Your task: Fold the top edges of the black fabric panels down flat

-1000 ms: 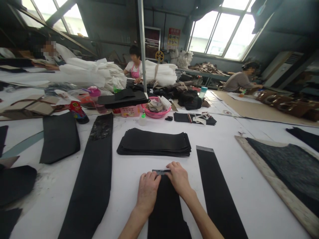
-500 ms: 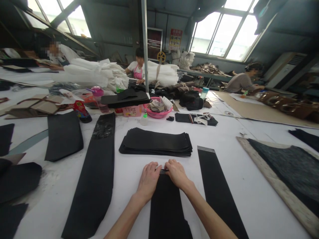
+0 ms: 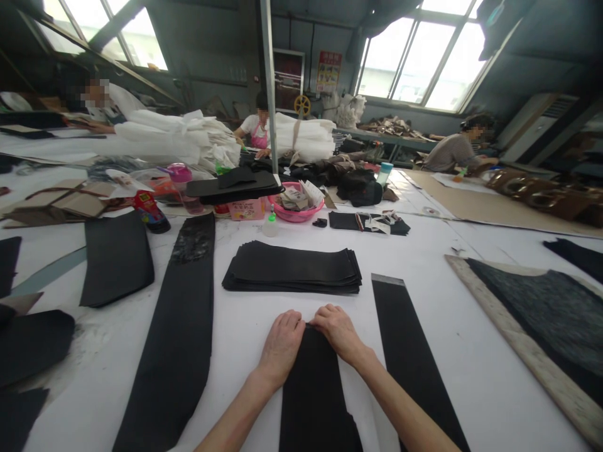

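Observation:
A long black strip of material [image 3: 315, 389] lies lengthwise before me on the white tabletop. At its far end my left hand [image 3: 284, 342] pinches the left corner, fingers curled over the edge. My right hand [image 3: 336, 329] pinches the same edge from the right, its fingertips close to those of the left. The edge itself is mostly hidden under my fingers. Just beyond my hands sits a stack of black panels [image 3: 292, 269]. To the right lies another black strip [image 3: 414, 358] with a grey band across its far end.
Left of me lies a long black piece [image 3: 169, 339] with a shiny patch. Farther back stand a pink basket [image 3: 299, 215], a small green-capped bottle [image 3: 271, 225] and a metal post [image 3: 269, 88]. A board with dark fabric [image 3: 537, 314] lies right. Several people work behind.
The grey band at the strip's far end, visible between my hands before, no longer shows; the edge there now looks black. My fingertips have shifted slightly along it.

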Available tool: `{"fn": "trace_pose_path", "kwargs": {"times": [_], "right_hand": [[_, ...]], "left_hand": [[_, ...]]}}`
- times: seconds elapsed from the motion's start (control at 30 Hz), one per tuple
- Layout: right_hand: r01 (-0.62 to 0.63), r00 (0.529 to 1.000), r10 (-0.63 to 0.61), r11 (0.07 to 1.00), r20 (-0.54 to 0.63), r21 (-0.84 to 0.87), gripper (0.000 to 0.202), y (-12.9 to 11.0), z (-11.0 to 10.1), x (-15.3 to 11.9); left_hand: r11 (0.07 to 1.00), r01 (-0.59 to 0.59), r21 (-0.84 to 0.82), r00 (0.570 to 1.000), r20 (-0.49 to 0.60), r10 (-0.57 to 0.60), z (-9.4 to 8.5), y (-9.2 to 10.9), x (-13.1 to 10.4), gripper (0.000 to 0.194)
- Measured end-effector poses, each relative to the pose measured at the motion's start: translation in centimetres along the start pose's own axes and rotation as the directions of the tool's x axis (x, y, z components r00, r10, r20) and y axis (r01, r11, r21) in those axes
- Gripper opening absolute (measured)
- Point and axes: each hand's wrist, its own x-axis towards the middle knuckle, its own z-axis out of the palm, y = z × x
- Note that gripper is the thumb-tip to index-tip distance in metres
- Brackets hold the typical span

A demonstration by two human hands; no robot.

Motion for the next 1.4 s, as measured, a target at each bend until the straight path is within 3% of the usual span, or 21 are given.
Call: {"fn": "trace_pose_path", "kwargs": {"times": [0.2,0.47,0.83,1.1,1.4], "right_hand": [[0.029,0.999,-0.03,0.999,-0.034,-0.025,0.015,0.1,0.8,-0.2],[0.06,0.997,-0.061,0.998,-0.046,-0.028,0.013,0.1,1.3,-0.5],[0.093,0.994,-0.096,0.994,-0.046,-0.064,0.013,-0.4,0.9,-0.8],[0.127,0.991,-0.13,0.988,-0.035,-0.084,0.014,0.1,0.3,-0.9],[0.127,0.992,-0.128,0.989,-0.005,-0.079,0.014,0.1,-0.5,-1.0]], "left_hand": [[0.999,-0.038,0.035,0.999,0.005,0.038,-0.3,-0.2,0.1,0.029],[0.992,-0.102,0.068,0.995,0.008,0.102,-0.1,-0.4,0.0,0.021],[0.973,-0.184,0.137,0.983,0.04,0.18,-0.1,-0.3,-0.1,0.025],[0.97,-0.179,0.165,0.983,0.06,0.172,-0.8,-0.6,0.0,0.031],[0.963,-0.211,0.165,0.977,0.075,0.201,-0.9,-1.9,-0.5,0.03]]}}
